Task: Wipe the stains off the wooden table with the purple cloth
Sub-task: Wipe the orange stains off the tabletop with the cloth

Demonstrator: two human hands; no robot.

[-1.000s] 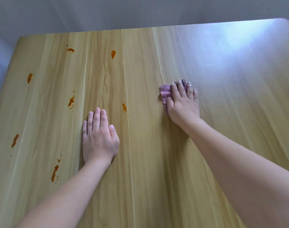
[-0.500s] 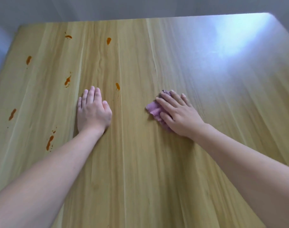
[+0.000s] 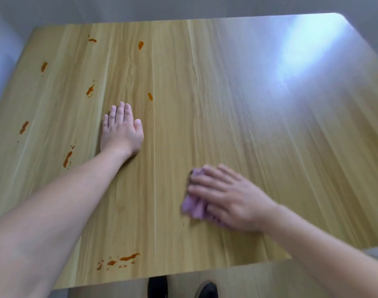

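Note:
The wooden table (image 3: 226,104) fills the view. My right hand (image 3: 233,198) presses the bunched purple cloth (image 3: 193,206) flat against the wood at the near right, blurred with motion; only the cloth's left part shows past the fingers. My left hand (image 3: 121,131) lies flat, palm down, in the middle left, holding nothing. Several orange stains mark the left half: one (image 3: 150,96) just beyond my left thumb, one (image 3: 90,90) further left, one (image 3: 67,158) beside my left wrist, and a splatter (image 3: 123,260) at the near edge.
More orange stains lie toward the far left edge (image 3: 43,66) and the far side (image 3: 140,45). A bright glare (image 3: 302,50) covers the far right corner. Below the table's near edge, two dark shoes (image 3: 158,288) stand on a pale wood floor.
My right hand has dragged the purple cloth toward me, from the table's middle to the near right. My left hand stays flat in place. The view has tilted down, revealing the near edge.

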